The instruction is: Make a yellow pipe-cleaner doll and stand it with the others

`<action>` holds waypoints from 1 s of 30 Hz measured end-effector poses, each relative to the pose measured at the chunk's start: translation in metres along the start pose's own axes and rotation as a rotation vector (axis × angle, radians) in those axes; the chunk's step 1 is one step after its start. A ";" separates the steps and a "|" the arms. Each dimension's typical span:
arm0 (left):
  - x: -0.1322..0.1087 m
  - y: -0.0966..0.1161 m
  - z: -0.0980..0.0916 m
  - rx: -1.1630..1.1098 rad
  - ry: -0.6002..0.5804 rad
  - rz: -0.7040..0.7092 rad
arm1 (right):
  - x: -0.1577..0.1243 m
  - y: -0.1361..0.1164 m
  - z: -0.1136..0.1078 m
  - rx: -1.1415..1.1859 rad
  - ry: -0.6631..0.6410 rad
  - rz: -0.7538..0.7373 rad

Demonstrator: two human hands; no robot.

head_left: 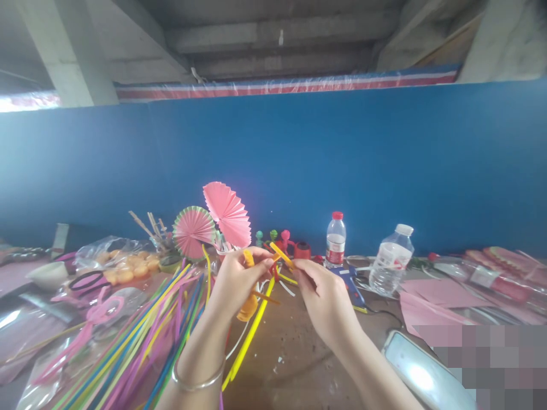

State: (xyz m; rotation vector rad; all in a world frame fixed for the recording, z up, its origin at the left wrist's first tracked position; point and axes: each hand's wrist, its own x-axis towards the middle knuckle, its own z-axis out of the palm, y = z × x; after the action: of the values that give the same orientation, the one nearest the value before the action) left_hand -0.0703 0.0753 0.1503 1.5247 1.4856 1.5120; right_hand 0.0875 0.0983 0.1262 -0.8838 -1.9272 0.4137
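Fingers of both our hands are pressed together in pinches, working close to each other at mid-view. Our right hand (327,299) has thumb and forefinger on a short yellow-orange strip (282,254); our left hand (243,276) holds an orange fuzzy piece (248,308), thumb against forefinger, the exact grip hidden.

Setting, by size: a blue panel (299,159) spans the back; before it, a brown tabletop (307,364) carries the supplies. On our left, a bundle of coloured strips (137,347) fans toward us. On our right, a lit phone (427,370) lies near the forearm. Beyond it stands a white-capped bottle (391,262), a blue glue gun (350,282) just beside.

Smaller work: the fuzzy piece hangs below the left palm, above the table; the short strip slants up between the hands.

We judge the step to be shaping or joining that strip. Next move calls for a steady left pinch while the right fingertips bend or wrap it; slipping seems the chief risk.
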 end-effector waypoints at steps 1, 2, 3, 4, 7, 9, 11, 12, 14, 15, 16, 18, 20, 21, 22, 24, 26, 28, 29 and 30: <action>0.000 0.001 0.000 -0.003 -0.003 -0.001 | -0.001 0.000 0.001 0.003 0.008 0.005; -0.001 0.002 0.001 -0.002 -0.011 0.002 | -0.002 0.000 0.002 -0.011 0.007 0.018; -0.001 0.002 0.001 0.003 -0.020 0.009 | -0.003 0.000 0.004 -0.039 0.004 0.034; -0.002 0.003 0.002 0.012 -0.030 0.021 | -0.004 0.000 0.005 -0.073 0.005 0.048; -0.004 0.005 0.004 0.026 -0.041 0.052 | -0.006 0.001 0.009 -0.150 0.059 0.059; -0.005 0.006 0.005 0.048 -0.043 0.063 | -0.007 0.001 0.011 -0.162 0.090 0.052; -0.006 0.007 0.007 0.103 -0.028 0.085 | -0.007 0.000 0.011 -0.164 0.107 0.051; -0.007 0.007 0.007 0.150 -0.009 0.111 | -0.007 -0.001 0.010 -0.164 0.109 0.055; -0.009 0.008 0.008 0.268 0.043 0.218 | -0.008 -0.005 0.008 -0.159 0.105 0.070; -0.010 0.007 0.008 0.325 0.072 0.299 | -0.009 -0.007 0.007 -0.153 0.100 0.078; -0.011 0.007 0.009 0.373 0.098 0.389 | -0.009 -0.010 0.005 -0.144 0.093 0.087; -0.013 0.005 0.009 0.441 0.127 0.571 | -0.011 -0.014 0.002 -0.127 0.086 0.105; -0.013 0.002 0.009 0.483 0.141 0.716 | -0.013 -0.017 0.000 -0.112 0.090 0.112; -0.013 0.000 0.009 0.500 0.145 0.774 | -0.014 -0.018 -0.001 -0.105 0.092 0.110; -0.013 -0.001 0.009 0.511 0.154 0.826 | -0.014 -0.019 -0.002 -0.101 0.096 0.104; -0.013 -0.002 0.010 0.517 0.175 0.903 | -0.015 -0.021 -0.002 -0.099 0.106 0.089; -0.012 -0.001 0.011 0.511 0.194 0.950 | -0.016 -0.022 -0.003 -0.104 0.112 0.079; -0.012 0.000 0.012 0.505 0.205 0.970 | -0.017 -0.023 -0.003 -0.104 0.116 0.070; -0.012 0.001 0.013 0.505 0.209 0.976 | -0.017 -0.024 -0.003 -0.101 0.119 0.062; -0.012 0.002 0.013 0.508 0.212 0.980 | -0.017 -0.024 -0.003 -0.096 0.124 0.051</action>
State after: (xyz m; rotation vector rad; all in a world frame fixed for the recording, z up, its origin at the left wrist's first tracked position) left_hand -0.0551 0.0681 0.1444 2.7344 1.3460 1.9218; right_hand 0.0850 0.0692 0.1317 -0.9994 -1.8261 0.2908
